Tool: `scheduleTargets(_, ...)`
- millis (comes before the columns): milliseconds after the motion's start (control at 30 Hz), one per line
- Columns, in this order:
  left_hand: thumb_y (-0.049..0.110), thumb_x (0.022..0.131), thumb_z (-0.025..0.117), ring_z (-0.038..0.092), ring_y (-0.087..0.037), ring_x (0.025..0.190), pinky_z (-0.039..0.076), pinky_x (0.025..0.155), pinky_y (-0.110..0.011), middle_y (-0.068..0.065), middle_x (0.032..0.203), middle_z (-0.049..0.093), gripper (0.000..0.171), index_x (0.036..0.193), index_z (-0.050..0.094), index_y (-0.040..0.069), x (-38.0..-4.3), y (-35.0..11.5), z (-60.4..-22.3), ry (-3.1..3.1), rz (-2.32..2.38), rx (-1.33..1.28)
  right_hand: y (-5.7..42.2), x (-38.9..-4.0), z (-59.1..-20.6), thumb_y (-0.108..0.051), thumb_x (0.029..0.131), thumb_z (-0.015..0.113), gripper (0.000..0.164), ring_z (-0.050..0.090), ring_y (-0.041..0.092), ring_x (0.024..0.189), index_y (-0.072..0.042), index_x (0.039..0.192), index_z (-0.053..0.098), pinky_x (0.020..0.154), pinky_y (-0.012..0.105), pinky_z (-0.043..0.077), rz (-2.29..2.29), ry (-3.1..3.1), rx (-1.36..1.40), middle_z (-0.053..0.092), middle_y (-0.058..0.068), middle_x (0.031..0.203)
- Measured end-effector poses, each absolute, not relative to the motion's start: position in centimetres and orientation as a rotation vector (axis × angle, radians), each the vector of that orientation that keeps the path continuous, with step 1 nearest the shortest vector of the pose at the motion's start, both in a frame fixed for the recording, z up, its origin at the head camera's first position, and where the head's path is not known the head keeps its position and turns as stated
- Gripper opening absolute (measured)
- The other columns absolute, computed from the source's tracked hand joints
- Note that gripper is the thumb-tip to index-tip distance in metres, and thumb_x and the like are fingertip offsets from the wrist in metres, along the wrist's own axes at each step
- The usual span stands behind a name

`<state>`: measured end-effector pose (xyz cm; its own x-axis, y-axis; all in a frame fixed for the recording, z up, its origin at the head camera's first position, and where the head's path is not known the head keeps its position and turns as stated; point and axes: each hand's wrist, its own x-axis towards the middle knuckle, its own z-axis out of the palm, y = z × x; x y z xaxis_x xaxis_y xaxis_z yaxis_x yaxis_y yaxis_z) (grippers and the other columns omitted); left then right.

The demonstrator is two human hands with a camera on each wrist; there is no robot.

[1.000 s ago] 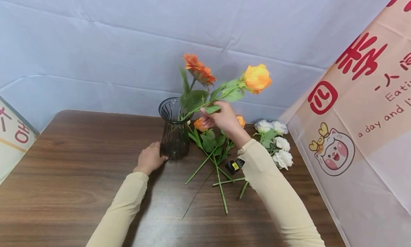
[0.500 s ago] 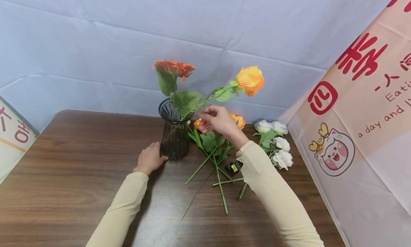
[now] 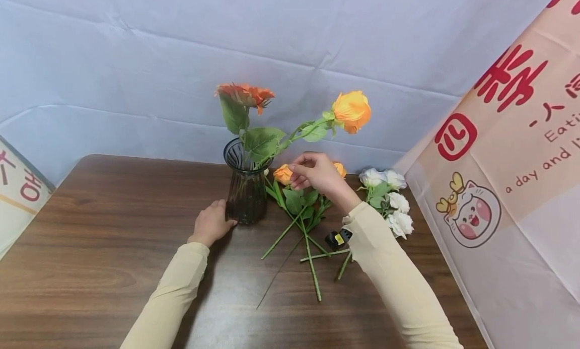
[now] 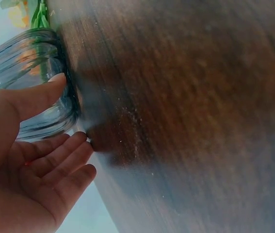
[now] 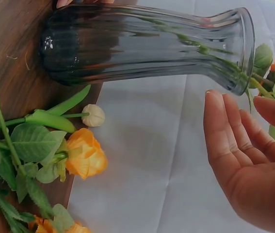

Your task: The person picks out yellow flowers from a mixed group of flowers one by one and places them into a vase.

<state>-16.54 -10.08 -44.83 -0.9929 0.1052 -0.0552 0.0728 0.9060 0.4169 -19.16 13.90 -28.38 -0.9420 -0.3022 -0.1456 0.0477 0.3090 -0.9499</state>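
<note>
Vase (image 3: 246,198) shows its rim (image 3: 247,172) in head view, not left wrist view.

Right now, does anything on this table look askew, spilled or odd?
I see no spill or damage. The yellow rose in the vase leans far right, while the orange-red flower there rises nearly upright, so the pair looks lopsided.

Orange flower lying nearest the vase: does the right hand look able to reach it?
Likely yes: the right hand holds nothing, hovers nearby, and nothing shows between it and the orange flower.
</note>
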Motion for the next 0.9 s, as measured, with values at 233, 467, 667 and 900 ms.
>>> scheduleTargets(233,0.028,0.081,0.069,0.054,-0.044,0.099,0.045,0.082,-0.052,-0.028,0.117,0.051,0.064,0.124,0.044,-0.012,-16.5,-10.2,-44.6,3.0,0.64,0.147,14.8,-19.1,-28.8,-0.004,0.091,0.054,0.014,0.061,0.019,0.057,0.008,0.097,0.055,0.061,0.038,0.055,-1.655,2.275,-0.187,0.059,0.025,0.08)
scheduleTargets(467,0.029,0.081,0.069,0.054,-0.044,0.097,0.045,0.081,-0.052,-0.027,0.115,0.052,0.063,0.122,0.044,-0.012,-16.5,-10.1,-44.5,3.001,0.644,0.149,15.7,-19.1,-29.9,-0.003,0.092,0.05,0.015,0.063,0.023,0.061,0.01,0.096,0.056,0.061,0.039,0.055,-1.583,2.313,-0.176,0.061,0.019,0.077)
scheduleTargets(667,0.028,0.081,0.07,0.055,-0.043,0.095,0.046,0.08,-0.052,-0.027,0.114,0.053,0.062,0.121,0.046,-0.012,-16.5,-10.1,-44.6,3.01,0.643,0.151,16.4,-19.0,-31.1,-0.002,0.091,0.048,0.015,0.062,0.02,0.059,0.01,0.097,0.055,0.061,0.038,0.055,-1.574,2.304,-0.123,0.059,0.027,0.083)
scheduleTargets(900,0.028,0.08,0.07,0.055,-0.044,0.094,0.046,0.079,-0.052,-0.027,0.112,0.054,0.061,0.12,0.046,-0.012,-16.5,-10.1,-44.8,3.021,0.648,0.163,17.1,-18.9,-32.4,-0.003,0.092,0.048,0.017,0.063,0.024,0.062,0.011,0.097,0.056,0.062,0.038,0.055,-1.556,2.303,-0.046,0.06,0.025,0.081)
